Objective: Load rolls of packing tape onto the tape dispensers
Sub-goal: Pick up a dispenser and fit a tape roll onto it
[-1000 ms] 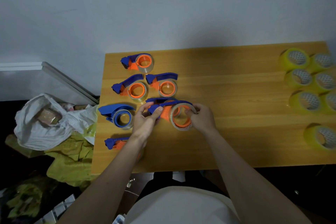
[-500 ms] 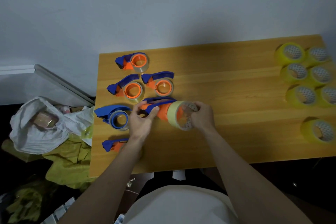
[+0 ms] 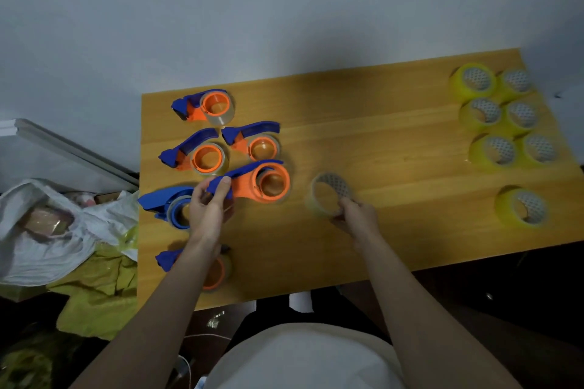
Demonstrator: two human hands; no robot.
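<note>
Left hand (image 3: 208, 208) pinches the blue handle of the dispenser (image 3: 256, 181) at centre left, thumb on top, fingers curled underneath. Its orange hub shows bare, no tape on it. Right hand (image 3: 354, 215) pinches the lower rim of a roll (image 3: 328, 196) just right of that dispenser, apart from it, a strip of bare table (image 3: 363, 136) between them. The roll stands tilted on edge; whether it touches the wood, I cannot tell.

Progress, as I judge it: three dispensers in the upper left, the top one (image 3: 205, 106) and the pair below (image 3: 196, 155) (image 3: 252, 140), each carry a clear roll around the orange hub, so those look done. The all-blue one (image 3: 167, 204) behind the left hand seems loaded too. Another (image 3: 215, 268), lower left under the forearm, shows tape, though it is partly hidden. That leaves the held one as the only unloaded dispenser I can see.

Seven yellow spares (image 3: 499, 123) sit in a cluster at the far right, well apart from the action.

Room to move: the middle of the table is open wood, fine for bringing roll and hub together. Left side is crowded, dispensers nearly touching, and the lower-left one sits near the front edge. The spares run close to the right edge. A white bag (image 3: 47, 230) lies off the table, left.
</note>
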